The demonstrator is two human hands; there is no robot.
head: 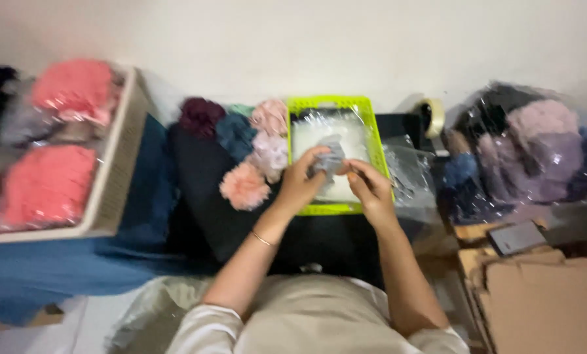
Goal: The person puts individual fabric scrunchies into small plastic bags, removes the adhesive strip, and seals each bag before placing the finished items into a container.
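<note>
- A blue cloth point(51, 269) covers the low surface at the left, and a dark cloth point(202, 190) lies beside it in the middle.
- A beige basket point(113, 177) stands on the blue cloth; it holds pink bundles in clear plastic point(48, 183).
- At the right, a big clear plastic bag point(536, 151) is full of lilac and dark blue fluffy pieces; brown cardboard point(542, 301) and a dark phone point(517, 237) lie in front of it.
- A lime green tray point(374, 141) sits in the middle, with clear plastic film inside.
- Several fluffy scrunchies point(254, 154), pink, teal and dark red, lie just beside the left side of the tray.
- The left hand point(301, 183) and the right hand point(371, 189) are both closed on a small grey scrunchie point(329, 159), held between them over the tray.
- A tape roll point(433, 117) stands near the wall.
</note>
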